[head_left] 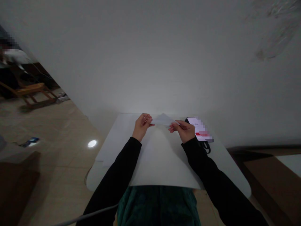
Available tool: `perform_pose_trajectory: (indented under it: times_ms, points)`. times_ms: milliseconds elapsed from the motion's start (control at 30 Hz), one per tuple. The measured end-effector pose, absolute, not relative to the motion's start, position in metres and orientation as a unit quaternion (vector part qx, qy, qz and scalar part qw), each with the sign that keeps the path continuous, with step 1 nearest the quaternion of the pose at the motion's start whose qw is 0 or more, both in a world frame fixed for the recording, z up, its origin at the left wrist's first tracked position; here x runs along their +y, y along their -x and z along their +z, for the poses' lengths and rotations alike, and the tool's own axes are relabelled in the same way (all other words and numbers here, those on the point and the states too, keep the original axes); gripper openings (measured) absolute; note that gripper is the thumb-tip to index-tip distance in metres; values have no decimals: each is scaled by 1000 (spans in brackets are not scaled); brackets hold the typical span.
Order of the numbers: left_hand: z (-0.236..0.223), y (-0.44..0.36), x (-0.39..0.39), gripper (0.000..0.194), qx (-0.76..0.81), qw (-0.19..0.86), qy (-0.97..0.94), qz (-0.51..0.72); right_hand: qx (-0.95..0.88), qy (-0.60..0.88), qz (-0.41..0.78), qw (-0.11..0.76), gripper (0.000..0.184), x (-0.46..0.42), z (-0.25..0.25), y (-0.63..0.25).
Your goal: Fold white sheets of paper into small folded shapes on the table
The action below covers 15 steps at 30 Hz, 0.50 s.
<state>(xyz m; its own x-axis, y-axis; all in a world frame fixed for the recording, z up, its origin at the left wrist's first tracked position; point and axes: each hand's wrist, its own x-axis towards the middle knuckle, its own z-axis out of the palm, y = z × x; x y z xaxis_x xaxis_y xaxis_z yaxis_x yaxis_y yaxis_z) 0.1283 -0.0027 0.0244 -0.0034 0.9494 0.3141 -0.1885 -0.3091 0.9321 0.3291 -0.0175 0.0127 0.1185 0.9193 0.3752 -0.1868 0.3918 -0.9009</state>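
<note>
Between my two hands, a folded piece of white paper [162, 119] is held up over the far part of the white table [162, 169]. It has a pointed top and a long straight lower edge. My left hand [142, 125] pinches its left end between thumb and fingers. At the opposite end, my right hand [183, 129] grips the paper's right corner. White sheets of paper [117, 138] lie flat on the table's left side, partly behind my left forearm. Just beyond my right wrist, a lit phone [199, 129] rests on the table.
A pale wall [150, 56] rises directly behind the table. Beside the phone lies a black strap or cable [207, 147]. A brown box [272, 175] stands on the right. At the far left are a wooden chair [30, 89] and a person [14, 59].
</note>
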Motion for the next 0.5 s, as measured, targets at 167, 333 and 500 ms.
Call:
perform_pose_trajectory:
  times_ms: [167,333,500]
  points:
    - [26,-132,-4,36,365,402,-533,649,-485,371,441,658,29,-16,15,-330]
    - [33,-135,-10,42,390,401,-524,643,-471,388,467,640,31,-16,16,-332]
    - [30,-134,-6,32,411,425,-487,642,-473,388,495,617,32,-18,17,-333]
